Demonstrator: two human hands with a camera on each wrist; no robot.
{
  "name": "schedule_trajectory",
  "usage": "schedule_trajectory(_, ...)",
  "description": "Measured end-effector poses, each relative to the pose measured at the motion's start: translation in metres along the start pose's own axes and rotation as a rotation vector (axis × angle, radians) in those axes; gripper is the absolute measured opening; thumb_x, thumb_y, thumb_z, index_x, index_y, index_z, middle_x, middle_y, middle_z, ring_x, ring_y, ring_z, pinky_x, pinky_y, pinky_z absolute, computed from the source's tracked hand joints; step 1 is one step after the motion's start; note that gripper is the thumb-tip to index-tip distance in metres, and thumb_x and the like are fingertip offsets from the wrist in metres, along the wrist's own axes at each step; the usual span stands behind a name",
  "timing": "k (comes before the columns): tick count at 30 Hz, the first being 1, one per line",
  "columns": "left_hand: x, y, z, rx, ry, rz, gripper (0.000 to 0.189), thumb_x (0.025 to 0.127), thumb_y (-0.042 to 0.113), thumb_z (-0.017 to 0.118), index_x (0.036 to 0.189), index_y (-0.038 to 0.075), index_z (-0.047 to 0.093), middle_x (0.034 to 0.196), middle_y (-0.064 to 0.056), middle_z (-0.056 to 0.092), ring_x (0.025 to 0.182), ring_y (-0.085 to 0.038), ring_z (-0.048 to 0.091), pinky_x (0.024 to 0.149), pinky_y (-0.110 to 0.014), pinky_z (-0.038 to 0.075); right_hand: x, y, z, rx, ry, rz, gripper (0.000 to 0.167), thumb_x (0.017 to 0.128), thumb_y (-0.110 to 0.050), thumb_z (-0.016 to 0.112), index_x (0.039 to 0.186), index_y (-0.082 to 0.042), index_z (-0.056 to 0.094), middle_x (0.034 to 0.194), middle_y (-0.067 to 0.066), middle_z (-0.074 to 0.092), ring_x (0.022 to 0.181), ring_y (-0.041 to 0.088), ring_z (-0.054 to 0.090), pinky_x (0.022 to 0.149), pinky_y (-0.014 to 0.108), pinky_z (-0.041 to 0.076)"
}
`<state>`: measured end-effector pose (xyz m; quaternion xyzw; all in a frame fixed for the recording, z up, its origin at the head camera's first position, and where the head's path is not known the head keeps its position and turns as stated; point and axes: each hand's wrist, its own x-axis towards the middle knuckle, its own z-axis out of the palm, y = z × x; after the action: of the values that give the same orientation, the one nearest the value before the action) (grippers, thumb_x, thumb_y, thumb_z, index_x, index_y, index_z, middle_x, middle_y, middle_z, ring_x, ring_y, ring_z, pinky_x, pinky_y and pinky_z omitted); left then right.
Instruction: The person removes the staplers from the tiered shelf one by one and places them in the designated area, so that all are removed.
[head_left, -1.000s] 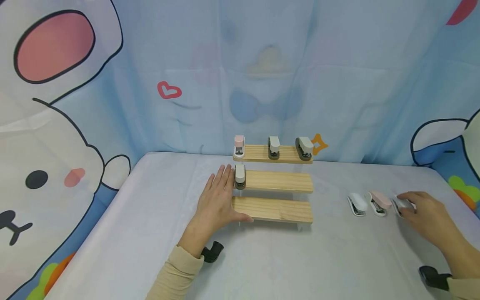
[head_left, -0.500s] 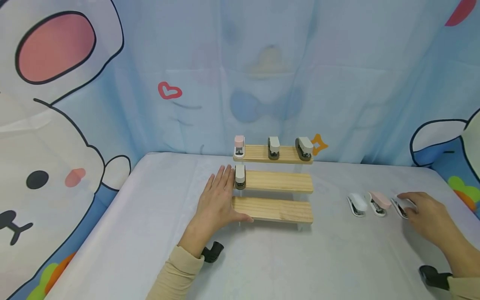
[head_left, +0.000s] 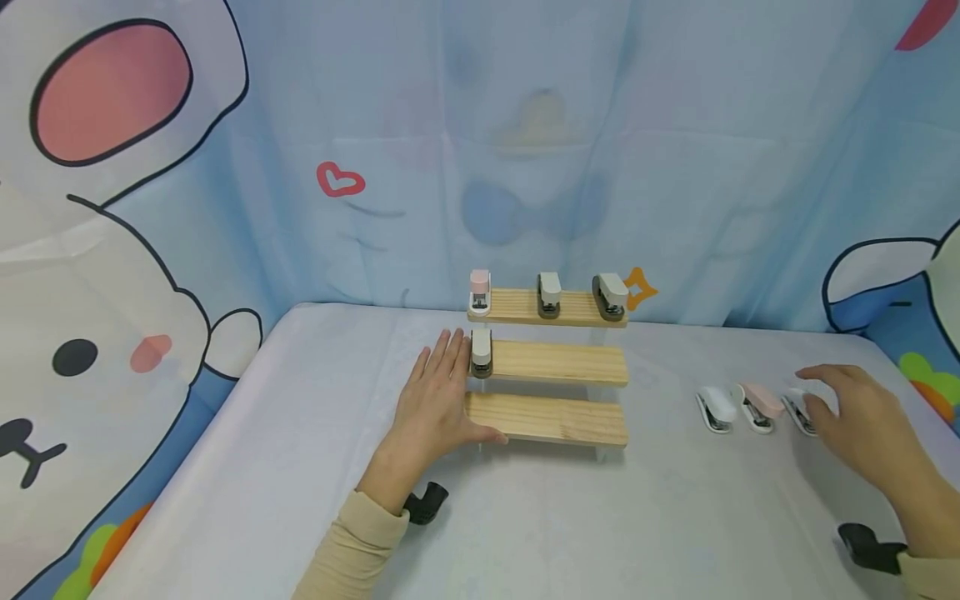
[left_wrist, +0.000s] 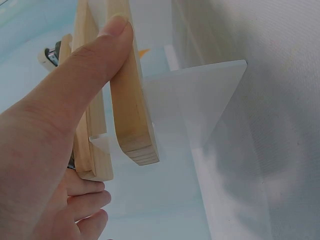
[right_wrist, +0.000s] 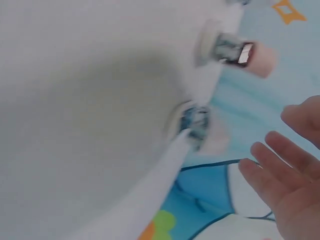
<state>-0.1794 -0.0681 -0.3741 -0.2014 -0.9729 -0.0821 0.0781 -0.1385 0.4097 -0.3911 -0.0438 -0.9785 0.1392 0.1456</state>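
Note:
My left hand (head_left: 429, 410) lies along the left side of a three-tier wooden shelf (head_left: 558, 364), fingers straight. Its thumb rests on the lowest plank (left_wrist: 132, 105) in the left wrist view. At the right, my right hand (head_left: 862, 421) hovers over a pale stapler (head_left: 799, 414), fingers and thumb spread apart, holding nothing. A pink stapler (head_left: 761, 403) and a white stapler (head_left: 716, 408) stand to the left of it in a row. The right wrist view has the pale stapler (right_wrist: 195, 122) blurred, apart from the fingertips.
On the top plank stand a pink-topped stapler (head_left: 480, 292) and two grey-and-white ones, the nearer to the middle (head_left: 550, 294) and the other at the right end (head_left: 611, 296). Another stapler (head_left: 482, 352) sits at the middle plank's left end. A printed blue curtain (head_left: 375, 233) hangs behind the table.
My right hand's fingers, earlier around the pale stapler, have lifted and spread off it; the stapler stays on the table. The left hand has not moved.

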Motion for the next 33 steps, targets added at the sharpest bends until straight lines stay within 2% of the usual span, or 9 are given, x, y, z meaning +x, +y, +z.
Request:
schedule_trajectory(10,0.0,0.0,-0.001,0.006,-0.003,0.001,0.142,0.057,0.08,0.076,0.159,0.003,0.013,0.167,-0.012,0.012,0.156,-0.028,0.011,0.127,-0.045,0.015,-0.003,-0.049,-0.019,0.059,0.126,-0.077,0.032,0.092,0.001,0.059,0.123,0.009,0.056,0.134,0.037,0.044,0.119,0.053,0.039,0.087,0.075,0.042)
schedule_trajectory(18,0.001,0.0,0.0,0.0,-0.005,-0.003,0.142,0.057,0.079,0.076,0.159,0.003,0.012,0.167,-0.011,0.011,0.156,-0.027,0.009,0.127,-0.044,0.013,-0.007,-0.077,-0.026,0.127,0.221,-0.232,0.031,0.087,0.003,0.064,0.118,0.007,0.061,0.129,0.032,0.052,0.114,0.051,0.048,0.079,0.07,0.045)
schedule_trajectory(21,0.001,0.0,0.0,-0.005,-0.005,-0.004,0.142,0.057,0.079,0.077,0.159,0.003,0.013,0.167,-0.011,0.012,0.156,-0.027,0.009,0.127,-0.044,0.013,-0.009,-0.089,-0.026,0.146,0.24,-0.279,0.033,0.086,0.002,0.067,0.118,0.005,0.063,0.127,0.029,0.055,0.111,0.048,0.052,0.086,0.033,0.056)
schedule_trajectory(23,0.001,0.0,-0.001,-0.008,-0.009,-0.007,0.142,0.057,0.078,0.077,0.159,0.004,0.012,0.167,-0.011,0.011,0.156,-0.026,0.009,0.127,-0.044,0.013,-0.01,-0.097,-0.025,0.157,0.26,-0.309,0.034,0.084,0.003,0.069,0.118,0.004,0.064,0.125,0.027,0.058,0.11,0.045,0.054,0.087,0.007,0.043)
schedule_trajectory(25,0.001,0.0,-0.001,-0.01,-0.009,-0.007,0.142,0.057,0.078,0.077,0.159,0.004,0.012,0.167,-0.011,0.011,0.156,-0.026,0.008,0.127,-0.044,0.013,-0.011,-0.104,-0.024,0.178,0.278,-0.335,0.034,0.083,0.003,0.07,0.117,0.003,0.065,0.124,0.024,0.059,0.11,0.043,0.055,0.081,-0.007,0.022)
schedule_trajectory(29,0.001,0.0,-0.001,-0.009,-0.009,-0.009,0.142,0.057,0.078,0.077,0.159,0.003,0.012,0.167,-0.011,0.011,0.156,-0.026,0.008,0.127,-0.044,0.013,-0.013,-0.12,-0.021,0.22,0.292,-0.364,0.035,0.083,0.005,0.07,0.118,0.002,0.066,0.125,0.023,0.06,0.113,0.043,0.055,0.09,-0.009,0.016)
schedule_trajectory(30,0.001,0.0,-0.001,-0.009,-0.009,-0.008,0.142,0.057,0.078,0.077,0.159,0.003,0.013,0.167,-0.011,0.011,0.156,-0.026,0.008,0.127,-0.044,0.013,-0.013,-0.123,-0.021,0.225,0.291,-0.367,0.036,0.084,0.005,0.07,0.119,0.002,0.065,0.125,0.023,0.06,0.113,0.043,0.055,0.097,-0.005,0.025)
schedule_trajectory(32,0.001,0.0,-0.001,-0.01,-0.009,-0.009,0.142,0.057,0.078,0.078,0.159,0.003,0.013,0.167,-0.011,0.011,0.156,-0.026,0.008,0.127,-0.044,0.013,-0.013,-0.131,-0.019,0.231,0.287,-0.376,0.037,0.083,0.006,0.07,0.12,0.002,0.065,0.126,0.024,0.059,0.113,0.043,0.055,0.106,0.015,0.043)
schedule_trajectory(33,0.001,0.0,-0.001,-0.01,-0.009,-0.008,0.142,0.057,0.078,0.078,0.159,0.004,0.013,0.167,-0.011,0.011,0.156,-0.026,0.009,0.127,-0.044,0.013,-0.014,-0.135,-0.018,0.233,0.284,-0.378,0.038,0.083,0.006,0.07,0.121,0.002,0.065,0.127,0.023,0.059,0.114,0.042,0.055,0.105,0.029,0.048)
